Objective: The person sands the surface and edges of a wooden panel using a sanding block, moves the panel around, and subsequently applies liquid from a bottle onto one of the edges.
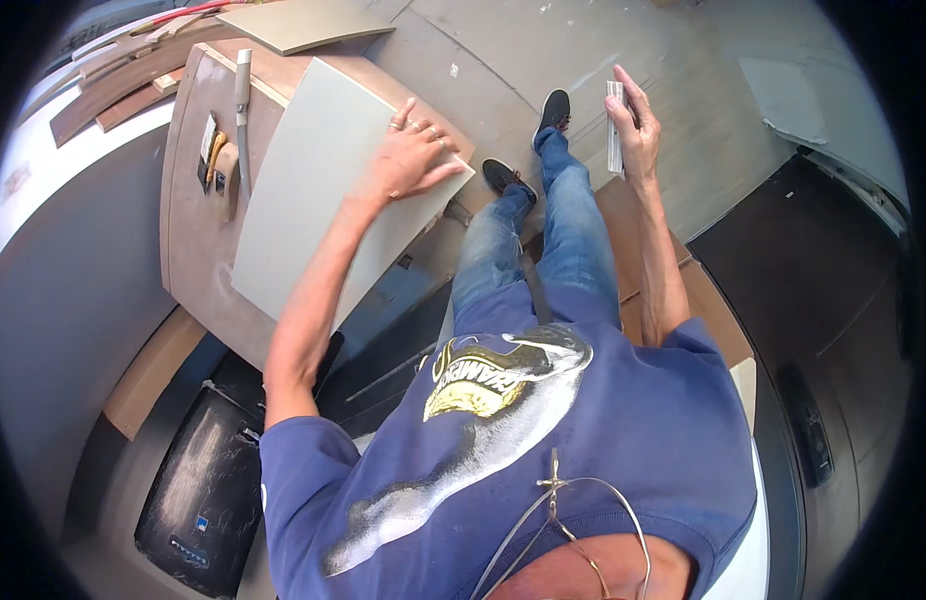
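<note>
A pale grey-white panel [318,170] lies on a wooden workbench [198,240] to my left. My left hand [415,158] rests on the panel near its right corner, fingers spread and holding nothing. Out to the right, over the floor, my right hand [638,130] is closed around a folding ruler [615,135], a slim whitish bundle with lengthwise lines, held folded and upright. The thumb lies across it, and the fingers behind are partly hidden.
On the bench left of the panel lie a long-handled tool [243,110], a brush [209,150] and a wooden block [227,185]. Another panel [303,24] sits at the far end. Wood strips [118,90] are stacked far left. A black case [198,490] stands lower left.
</note>
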`<state>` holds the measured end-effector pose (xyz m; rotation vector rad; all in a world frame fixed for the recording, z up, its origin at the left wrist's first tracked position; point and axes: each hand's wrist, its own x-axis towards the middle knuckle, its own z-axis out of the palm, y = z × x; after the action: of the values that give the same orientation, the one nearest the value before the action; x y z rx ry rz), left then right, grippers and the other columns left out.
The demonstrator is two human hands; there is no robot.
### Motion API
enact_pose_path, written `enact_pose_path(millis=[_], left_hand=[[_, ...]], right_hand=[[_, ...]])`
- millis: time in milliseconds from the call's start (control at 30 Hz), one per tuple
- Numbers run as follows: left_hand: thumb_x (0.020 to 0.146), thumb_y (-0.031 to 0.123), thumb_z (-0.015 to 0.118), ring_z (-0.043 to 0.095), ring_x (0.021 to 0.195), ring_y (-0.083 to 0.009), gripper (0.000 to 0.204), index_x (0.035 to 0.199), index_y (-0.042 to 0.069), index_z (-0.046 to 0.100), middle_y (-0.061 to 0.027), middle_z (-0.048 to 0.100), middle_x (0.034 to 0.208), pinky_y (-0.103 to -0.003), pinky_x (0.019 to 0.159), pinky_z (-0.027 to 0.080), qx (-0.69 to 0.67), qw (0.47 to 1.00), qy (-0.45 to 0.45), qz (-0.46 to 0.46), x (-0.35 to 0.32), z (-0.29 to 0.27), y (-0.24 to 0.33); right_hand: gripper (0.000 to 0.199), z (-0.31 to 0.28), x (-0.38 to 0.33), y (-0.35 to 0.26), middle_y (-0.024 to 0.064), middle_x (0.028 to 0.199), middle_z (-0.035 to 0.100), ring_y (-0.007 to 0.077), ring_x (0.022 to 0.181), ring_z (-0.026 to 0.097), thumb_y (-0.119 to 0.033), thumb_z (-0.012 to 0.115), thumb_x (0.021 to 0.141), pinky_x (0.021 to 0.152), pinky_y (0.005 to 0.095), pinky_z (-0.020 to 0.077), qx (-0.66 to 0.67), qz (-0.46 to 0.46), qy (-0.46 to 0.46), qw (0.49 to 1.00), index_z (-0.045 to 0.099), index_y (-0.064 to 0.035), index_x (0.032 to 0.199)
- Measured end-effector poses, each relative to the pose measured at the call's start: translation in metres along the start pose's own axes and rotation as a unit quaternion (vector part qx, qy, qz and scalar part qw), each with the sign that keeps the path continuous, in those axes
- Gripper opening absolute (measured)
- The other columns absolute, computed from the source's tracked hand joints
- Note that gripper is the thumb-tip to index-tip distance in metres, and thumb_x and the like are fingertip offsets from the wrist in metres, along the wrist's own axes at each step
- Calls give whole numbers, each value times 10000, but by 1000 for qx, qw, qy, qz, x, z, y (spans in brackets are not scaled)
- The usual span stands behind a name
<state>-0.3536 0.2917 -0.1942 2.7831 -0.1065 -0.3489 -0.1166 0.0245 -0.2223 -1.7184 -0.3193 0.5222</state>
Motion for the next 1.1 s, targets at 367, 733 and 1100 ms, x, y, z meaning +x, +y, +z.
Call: enact_pose_path(millis=[367, 733, 1100], left_hand=[[925, 596, 628, 696, 832, -316, 539, 851, 82, 773, -134, 718, 758, -459, 1025, 448, -150, 963, -220, -33, 42, -17, -19], [934, 534, 657, 676, 775, -271, 446, 878, 107, 776, -88, 683, 676, -456, 1063, 432, -149, 972, -183, 4, 37, -19, -11], [979, 297, 655, 605, 1149, -314, 295, 1164, 71, 693, -137, 670, 1196, -487, 1050, 414, 59, 867, 378, -319, -17, -13, -102]], right_hand=[[514, 34, -22, 28, 135, 1361, 618, 239, 1281, 564, -315, 732, 893, 1111, 379, 421, -25, 4, -73, 997, 670, -95, 1354], [550, 46, -43, 55, 143, 1401, 596, 260, 1326, 538, -354, 756, 878, 1135, 380, 401, -32, 55, -114, 991, 666, -106, 1361], [644, 99, -70, -5, 165, 1487, 525, 346, 1385, 466, -403, 744, 888, 1159, 470, 360, -29, -8, -379, 925, 586, -143, 1455]])
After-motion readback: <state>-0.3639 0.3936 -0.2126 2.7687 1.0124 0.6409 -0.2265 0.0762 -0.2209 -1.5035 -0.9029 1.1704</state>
